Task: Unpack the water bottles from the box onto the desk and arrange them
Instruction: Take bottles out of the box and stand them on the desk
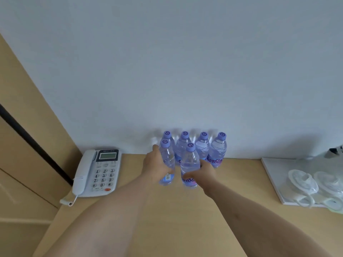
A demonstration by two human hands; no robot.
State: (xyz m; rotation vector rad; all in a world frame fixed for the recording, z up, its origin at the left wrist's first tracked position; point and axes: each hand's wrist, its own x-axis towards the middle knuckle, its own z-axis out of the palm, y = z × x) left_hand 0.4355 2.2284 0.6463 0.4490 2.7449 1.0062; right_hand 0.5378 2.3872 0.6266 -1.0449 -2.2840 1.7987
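Observation:
Several clear water bottles with purple caps stand in a row (202,147) against the white wall at the back of the wooden desk (185,219). In front of that row my left hand (154,166) grips one upright bottle (167,160) from its left side. My right hand (206,172) grips another upright bottle (190,166) from its right side. The two held bottles stand close together, their bases at or near the desk surface. No box is in view.
A white desk telephone (98,173) with a coiled cord sits at the left of the desk. A white tray (278,182) with clear glass cups (304,182) lies at the right. A wooden cabinet panel (27,145) rises at the far left.

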